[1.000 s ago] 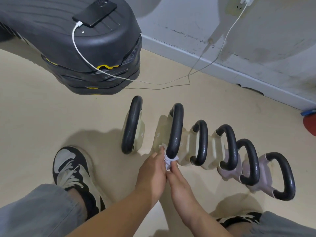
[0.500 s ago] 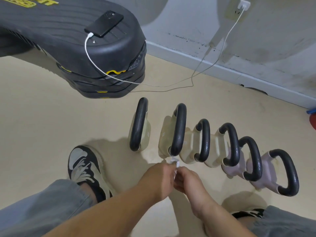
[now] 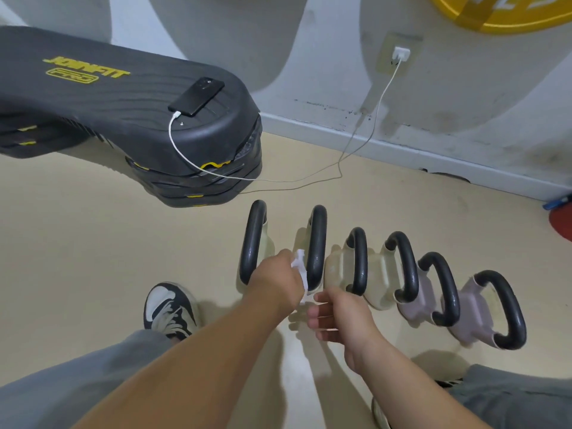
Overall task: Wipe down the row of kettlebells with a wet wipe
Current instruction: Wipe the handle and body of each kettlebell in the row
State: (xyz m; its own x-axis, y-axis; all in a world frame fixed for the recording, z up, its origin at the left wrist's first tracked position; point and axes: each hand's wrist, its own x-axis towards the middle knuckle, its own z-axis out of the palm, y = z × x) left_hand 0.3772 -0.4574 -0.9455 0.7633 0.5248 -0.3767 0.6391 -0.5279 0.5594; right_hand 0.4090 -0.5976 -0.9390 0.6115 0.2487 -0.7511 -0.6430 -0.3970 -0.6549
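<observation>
Several kettlebells with black handles stand in a row on the beige floor, cream ones on the left and pale purple ones on the right. My left hand (image 3: 280, 278) holds a crumpled white wet wipe (image 3: 299, 264) beside the black handle of the second kettlebell (image 3: 316, 246), between it and the first kettlebell (image 3: 253, 239). My right hand (image 3: 342, 318) hovers just below the wipe's hanging end with fingers loosely curled and nothing in them, in front of the third kettlebell (image 3: 356, 261). The purple end kettlebell (image 3: 492, 308) is far right.
A stack of black step platforms (image 3: 123, 125) sits at the back left with a phone (image 3: 196, 96) on top, charging through a white cable (image 3: 309, 178) that crosses the floor to a wall socket (image 3: 400, 54). My shoe (image 3: 168, 309) stands left of the row. A red object (image 3: 561, 222) lies at the right edge.
Both hands pulled the wipe off the second handle's near end. The left hand then lifted it up beside that handle, and the right hand let go and dropped back.
</observation>
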